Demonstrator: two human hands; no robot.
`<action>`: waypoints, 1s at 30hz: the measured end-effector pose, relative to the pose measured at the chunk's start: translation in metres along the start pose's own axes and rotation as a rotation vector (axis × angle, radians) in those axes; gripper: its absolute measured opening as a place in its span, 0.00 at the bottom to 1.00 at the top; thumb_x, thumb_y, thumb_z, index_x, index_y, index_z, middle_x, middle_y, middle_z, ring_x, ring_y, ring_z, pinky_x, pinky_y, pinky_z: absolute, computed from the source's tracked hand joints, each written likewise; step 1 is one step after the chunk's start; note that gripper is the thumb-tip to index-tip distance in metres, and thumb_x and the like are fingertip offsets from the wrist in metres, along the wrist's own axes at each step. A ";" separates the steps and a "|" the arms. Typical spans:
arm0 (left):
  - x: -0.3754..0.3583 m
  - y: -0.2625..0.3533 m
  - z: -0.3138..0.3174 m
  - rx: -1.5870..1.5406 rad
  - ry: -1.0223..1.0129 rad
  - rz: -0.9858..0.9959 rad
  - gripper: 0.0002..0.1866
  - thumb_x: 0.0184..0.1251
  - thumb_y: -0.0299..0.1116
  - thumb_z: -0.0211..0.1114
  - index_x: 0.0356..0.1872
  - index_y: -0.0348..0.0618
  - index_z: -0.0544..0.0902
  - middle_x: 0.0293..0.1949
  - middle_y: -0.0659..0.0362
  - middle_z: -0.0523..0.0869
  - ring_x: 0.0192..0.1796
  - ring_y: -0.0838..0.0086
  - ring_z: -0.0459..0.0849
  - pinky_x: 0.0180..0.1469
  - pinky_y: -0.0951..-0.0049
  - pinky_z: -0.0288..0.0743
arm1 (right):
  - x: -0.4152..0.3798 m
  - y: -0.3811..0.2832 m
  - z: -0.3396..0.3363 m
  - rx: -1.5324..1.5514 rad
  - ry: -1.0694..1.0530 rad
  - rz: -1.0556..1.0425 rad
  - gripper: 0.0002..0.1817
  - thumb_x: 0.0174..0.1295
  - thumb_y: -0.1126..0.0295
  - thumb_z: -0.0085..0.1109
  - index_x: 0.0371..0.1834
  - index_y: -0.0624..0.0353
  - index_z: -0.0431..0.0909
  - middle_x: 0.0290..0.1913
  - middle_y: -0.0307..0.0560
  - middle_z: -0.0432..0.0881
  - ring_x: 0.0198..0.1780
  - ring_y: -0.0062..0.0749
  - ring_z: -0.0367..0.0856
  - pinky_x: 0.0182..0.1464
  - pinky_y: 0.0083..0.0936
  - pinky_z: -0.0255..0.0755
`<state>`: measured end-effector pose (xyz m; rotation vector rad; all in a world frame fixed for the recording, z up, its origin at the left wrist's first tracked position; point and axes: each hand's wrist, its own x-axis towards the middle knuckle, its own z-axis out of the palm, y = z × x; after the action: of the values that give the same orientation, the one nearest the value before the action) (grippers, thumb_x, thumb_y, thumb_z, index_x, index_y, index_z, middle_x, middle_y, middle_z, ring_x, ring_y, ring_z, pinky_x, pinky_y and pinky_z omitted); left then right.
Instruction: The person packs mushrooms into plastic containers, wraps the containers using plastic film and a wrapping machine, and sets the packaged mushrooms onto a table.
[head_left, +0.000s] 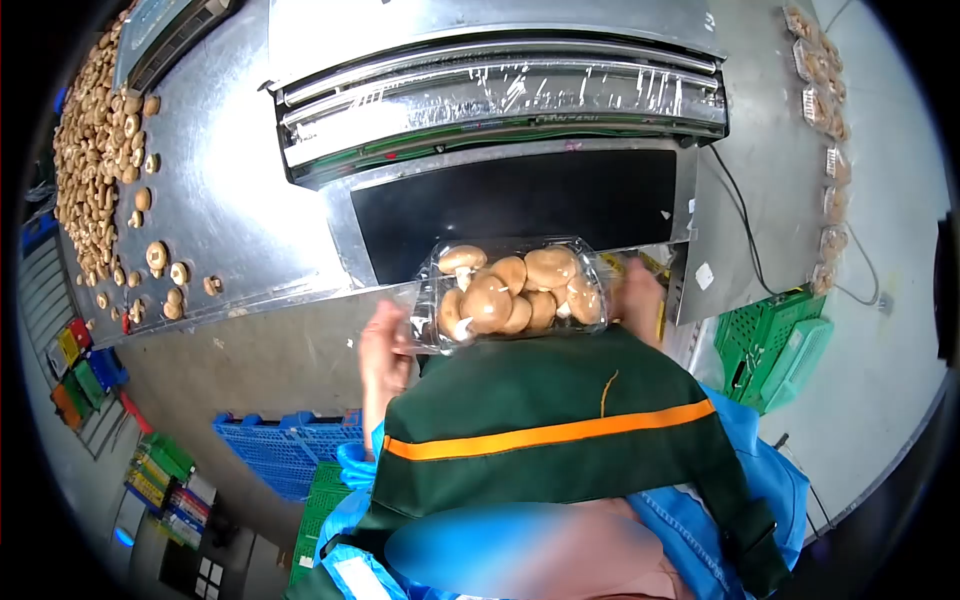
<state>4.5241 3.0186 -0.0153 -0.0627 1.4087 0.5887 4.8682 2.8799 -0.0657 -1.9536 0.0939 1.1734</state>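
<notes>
A clear plastic tray of brown mushrooms (pixel 520 290) is in front of my dark green apron, at the front edge of the wrapping machine's black plate (pixel 520 205). Clear plastic film (pixel 425 315) covers it and sticks out at both ends. At the tray's left end, my left hand (pixel 380 350) is closed on the film. My right hand (pixel 640 298) is at the right end, fingers closed on the film there, partly smeared and with its fingertips hard to see. The machine's film roll (pixel 500 95) lies just beyond the plate.
Loose mushrooms (pixel 95 170) are heaped on the steel table (pixel 240 170) at the left. Several packed trays (pixel 820 90) line the far right edge. A black cable (pixel 745 220) runs down the right side. Green crates (pixel 765 335) and a blue pallet (pixel 285 440) are below table height.
</notes>
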 end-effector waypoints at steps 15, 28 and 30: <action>-0.041 -0.009 0.175 -0.141 -0.914 -0.494 0.12 0.58 0.27 0.55 0.44 0.38 0.73 0.41 0.57 0.77 0.42 0.77 0.75 0.45 0.76 0.71 | -0.069 -0.075 -0.014 -0.093 -0.766 -0.153 0.29 0.58 0.52 0.49 0.58 0.51 0.52 0.53 0.42 0.57 0.52 0.36 0.59 0.51 0.34 0.54; -0.071 -0.005 0.353 1.189 -0.989 1.185 0.12 0.58 0.17 0.52 0.43 0.37 0.71 0.45 0.54 0.72 0.48 0.70 0.72 0.52 0.72 0.66 | 0.132 -0.227 -0.255 0.923 -0.320 -0.553 0.35 0.61 0.39 0.37 0.63 0.53 0.59 0.59 0.45 0.68 0.58 0.39 0.68 0.57 0.41 0.65; -0.069 0.017 0.350 1.073 -0.615 1.404 0.10 0.57 0.20 0.55 0.41 0.37 0.72 0.44 0.51 0.73 0.47 0.67 0.73 0.50 0.72 0.67 | 0.209 -0.241 -0.317 0.946 0.012 -0.493 0.32 0.62 0.42 0.38 0.61 0.53 0.61 0.57 0.45 0.69 0.55 0.38 0.70 0.53 0.40 0.67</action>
<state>4.8311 3.1424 0.1194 1.9095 0.8104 0.7605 5.3144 2.8883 -0.0083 -1.0509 0.1333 0.6034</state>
